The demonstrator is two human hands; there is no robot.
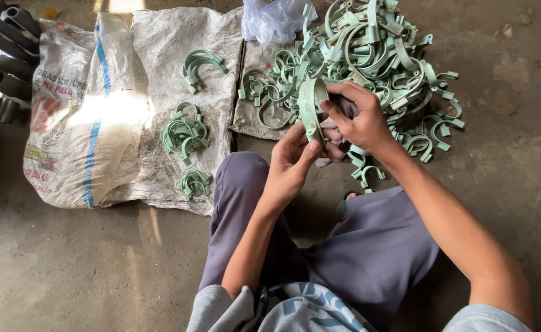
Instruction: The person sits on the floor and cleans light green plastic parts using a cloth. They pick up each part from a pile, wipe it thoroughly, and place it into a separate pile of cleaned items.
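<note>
Green clamp stack (311,109) pinched between left hand (292,165) and right hand (361,120), fingers of both closed on it, above the knees, its lower end hidden by fingers, loose clamp pile (375,55) behind, 3 small clusters (185,132) on woven sack (123,104), pipes (3,55) cut off at left.

Seated on a concrete floor (67,270), a person's left hand (290,163) and right hand (359,120) hold a pale green clamp (310,107) before a clamp pile (375,55).
</note>
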